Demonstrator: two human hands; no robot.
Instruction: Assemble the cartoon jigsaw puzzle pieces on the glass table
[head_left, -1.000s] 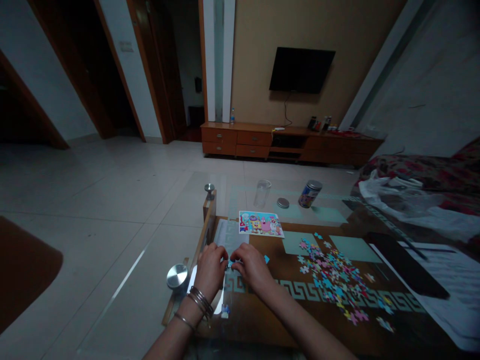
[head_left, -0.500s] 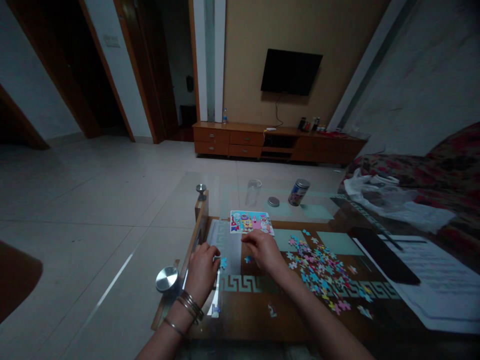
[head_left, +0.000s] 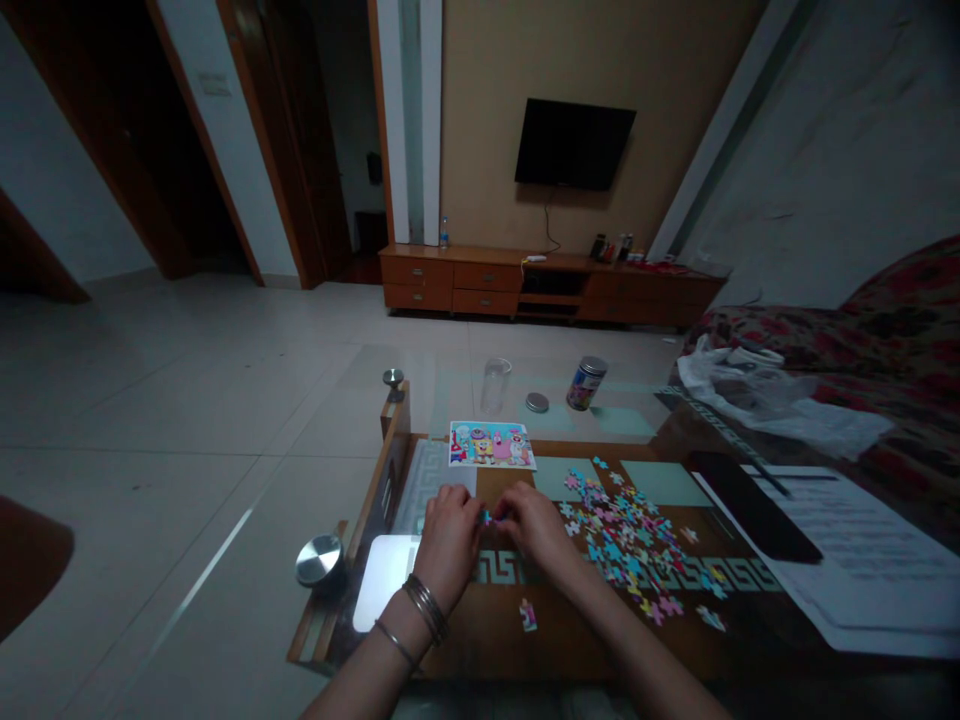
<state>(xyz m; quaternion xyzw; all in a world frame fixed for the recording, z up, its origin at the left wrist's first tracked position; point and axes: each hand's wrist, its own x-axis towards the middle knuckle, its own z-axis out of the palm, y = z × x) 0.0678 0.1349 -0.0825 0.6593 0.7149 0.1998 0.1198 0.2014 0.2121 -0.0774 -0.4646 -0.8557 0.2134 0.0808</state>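
Observation:
Close together over the glass table (head_left: 442, 640), my left hand (head_left: 452, 530) and my right hand (head_left: 531, 522) meet at a small blue and purple jigsaw puzzle piece (head_left: 487, 518). The fingers of both hands are closed in a pinch on it; whether it is one piece or two joined I cannot tell. Behind them lies a picture card (head_left: 492, 446) with bright cartoon figures. A heap of mixed jigsaw pieces (head_left: 626, 535) spreads to the right of my right hand. One loose piece (head_left: 529, 615) rests nearer to me, below my hands.
Farther back stand a clear cup (head_left: 495, 385), a round metal lid (head_left: 537, 402) and a printed can (head_left: 586, 383). On the right lie papers (head_left: 877, 560) with a dark flat object (head_left: 757, 510) across them. A plastic bag (head_left: 795, 405) sits beyond.
My left hand has moved right to meet my right hand, which has drawn back from the picture card. The puzzle piece is now between both hands' fingertips. The view has shifted slightly.

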